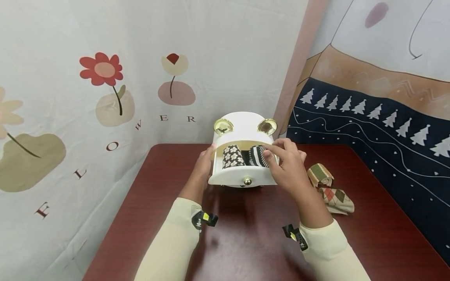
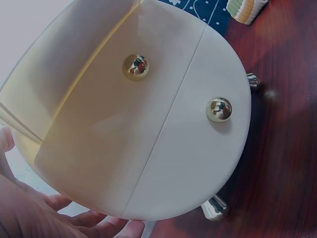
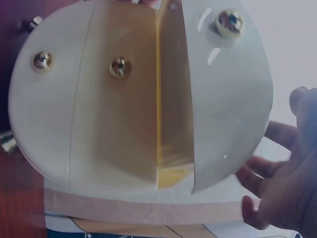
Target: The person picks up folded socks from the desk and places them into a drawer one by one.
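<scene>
A small white drawer cabinet (image 1: 244,121) with two round gold ears stands on the table, its top drawer (image 1: 225,175) pulled out. A rolled black sock with pale flowers (image 1: 232,157) lies at the drawer's left. To the right is a black-and-white striped rolled sock (image 1: 256,157). My left hand (image 1: 204,166) rests along the cabinet's left side, its fingers (image 2: 91,218) low against the wall in the left wrist view. With thumb and forefinger at the striped roll, my right hand (image 1: 291,166) reaches over the drawer's right edge. The drawer front hides both rolls in the right wrist view.
Right of the cabinet, a green-and-tan striped rolled sock (image 1: 320,174) and an argyle rolled sock (image 1: 336,200) lie on the dark red table (image 1: 242,242). Gold knobs (image 2: 219,109) and short metal feet (image 2: 214,207) stick out from the cabinet. Printed fabric (image 1: 225,58) hangs behind.
</scene>
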Demonstrator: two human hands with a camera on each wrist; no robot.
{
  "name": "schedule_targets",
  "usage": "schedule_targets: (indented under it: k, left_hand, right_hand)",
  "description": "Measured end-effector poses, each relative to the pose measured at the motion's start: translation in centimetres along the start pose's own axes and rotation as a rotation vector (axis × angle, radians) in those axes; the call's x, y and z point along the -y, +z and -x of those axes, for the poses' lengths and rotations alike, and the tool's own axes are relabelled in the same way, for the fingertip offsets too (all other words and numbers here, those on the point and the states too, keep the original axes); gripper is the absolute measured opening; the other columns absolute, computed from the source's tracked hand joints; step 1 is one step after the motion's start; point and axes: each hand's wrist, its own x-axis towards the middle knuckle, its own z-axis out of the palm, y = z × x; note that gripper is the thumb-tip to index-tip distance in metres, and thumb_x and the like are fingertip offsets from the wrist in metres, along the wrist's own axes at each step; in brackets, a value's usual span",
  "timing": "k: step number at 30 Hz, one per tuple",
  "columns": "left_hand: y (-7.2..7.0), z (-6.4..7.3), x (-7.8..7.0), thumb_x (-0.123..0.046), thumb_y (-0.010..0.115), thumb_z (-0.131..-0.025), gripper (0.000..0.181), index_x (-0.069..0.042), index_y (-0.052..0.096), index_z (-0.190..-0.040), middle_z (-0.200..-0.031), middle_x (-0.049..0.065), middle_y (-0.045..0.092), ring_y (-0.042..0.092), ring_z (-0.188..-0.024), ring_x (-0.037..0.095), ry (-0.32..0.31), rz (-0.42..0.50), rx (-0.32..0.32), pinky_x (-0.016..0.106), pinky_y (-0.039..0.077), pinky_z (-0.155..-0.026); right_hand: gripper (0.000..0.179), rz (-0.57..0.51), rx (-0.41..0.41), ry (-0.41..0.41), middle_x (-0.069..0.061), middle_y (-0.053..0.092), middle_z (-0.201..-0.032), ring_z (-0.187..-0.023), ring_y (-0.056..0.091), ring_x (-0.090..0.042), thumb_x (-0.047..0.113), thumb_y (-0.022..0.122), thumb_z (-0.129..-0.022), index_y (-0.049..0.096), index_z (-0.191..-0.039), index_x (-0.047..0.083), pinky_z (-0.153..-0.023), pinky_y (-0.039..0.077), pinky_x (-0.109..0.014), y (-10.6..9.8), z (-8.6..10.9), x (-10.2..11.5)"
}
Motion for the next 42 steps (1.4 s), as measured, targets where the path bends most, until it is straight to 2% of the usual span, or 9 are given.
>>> schedule_targets:
  k: [5, 9, 12, 15, 24, 33, 39, 42]
  left_hand:
    - [0.0, -0.2, 0.0, -0.062, 0.042, -0.111, 0.062, -0.012, 0.059, -0.144, -0.112, 0.006, 0.066, 0.06, -0.109, 0.022, 0.007, 0.007, 0.004, 0.049, 0.048, -0.1]
    - [0.0, -0.2, 0.0, -0.063, 0.042, -0.111, 0.062, -0.012, 0.058, -0.143, -0.112, 0.005, 0.065, 0.06, -0.109, 0.022, 0.007, 0.003, 0.005, 0.049, 0.047, -0.1]
    - [0.0, -0.1, 0.0, -0.063, 0.042, -0.111, 0.062, -0.012, 0.057, -0.145, -0.112, 0.005, 0.064, 0.059, -0.108, 0.021, 0.01, -0.002, 0.006, 0.049, 0.048, -0.1]
    - [0.0, -0.1, 0.0, -0.062, 0.041, -0.112, 0.064, -0.011, 0.056, -0.147, -0.113, 0.006, 0.064, 0.06, -0.107, 0.021, 0.013, -0.004, 0.005, 0.048, 0.048, -0.099]
    - [0.0, -0.3, 0.1, -0.063, 0.041, -0.111, 0.07, -0.01, 0.047, -0.156, -0.123, 0.01, 0.063, 0.059, -0.113, 0.021, -0.012, -0.006, -0.011, 0.047, 0.047, -0.102]
    - [0.1, -0.3, 0.1, -0.064, 0.043, -0.11, 0.071, -0.01, 0.045, -0.157, -0.128, 0.013, 0.06, 0.057, -0.116, 0.024, -0.03, 0.005, -0.019, 0.048, 0.045, -0.102]
    - [0.2, -0.2, 0.1, -0.064, 0.043, -0.11, 0.071, -0.01, 0.045, -0.157, -0.128, 0.013, 0.061, 0.058, -0.116, 0.024, -0.03, 0.002, -0.017, 0.047, 0.046, -0.1]
    - [0.2, -0.3, 0.1, -0.063, 0.042, -0.111, 0.071, -0.01, 0.044, -0.158, -0.129, 0.013, 0.06, 0.058, -0.117, 0.025, -0.031, 0.002, -0.018, 0.047, 0.046, -0.101]
  right_hand:
    - [0.027, -0.074, -0.291, -0.15, -0.022, 0.062, -0.112, -0.088, 0.053, -0.031, 0.018, 0.079, -0.099, 0.081, -0.118, -0.001, -0.086, 0.031, -0.049, 1.5, 0.8, 0.3]
    - [0.028, -0.114, -0.512, -0.227, -0.024, 0.065, -0.103, -0.088, 0.059, -0.035, 0.018, 0.077, -0.095, 0.081, -0.113, -0.003, -0.08, 0.032, -0.044, 3.0, 1.6, 0.6]
    - [0.032, -0.125, -0.619, -0.272, -0.026, 0.066, -0.098, -0.087, 0.06, -0.037, 0.02, 0.076, -0.093, 0.078, -0.112, -0.005, -0.078, 0.036, -0.041, 4.0, 2.1, 0.9]
    - [0.033, -0.129, -0.678, -0.305, -0.024, 0.062, -0.088, -0.078, 0.055, -0.033, 0.02, 0.076, -0.091, 0.075, -0.112, -0.006, -0.072, 0.04, -0.036, 4.7, 2.7, 1.2]
    - [0.035, -0.138, -0.765, -0.297, -0.011, 0.05, -0.067, -0.059, 0.046, -0.019, 0.014, 0.081, -0.086, 0.07, -0.11, -0.007, -0.055, 0.038, -0.029, 7.1, 4.8, 1.7]
    - [0.033, -0.129, -0.695, -0.249, 0.001, 0.037, -0.054, -0.05, 0.033, -0.006, 0.015, 0.088, -0.081, 0.069, -0.101, -0.004, -0.045, 0.032, -0.023, 8.9, 6.2, 1.4]
    - [0.028, -0.127, -0.675, -0.241, 0.005, 0.035, -0.05, -0.045, 0.031, -0.005, 0.011, 0.09, -0.077, 0.068, -0.09, -0.001, -0.042, 0.026, -0.019, 10.0, 6.6, 0.9]
    - [0.028, -0.114, -0.654, -0.255, 0.005, 0.036, -0.05, -0.044, 0.032, -0.006, 0.011, 0.091, -0.077, 0.068, -0.09, 0.0, -0.041, 0.028, -0.018, 10.3, 6.8, 0.7]
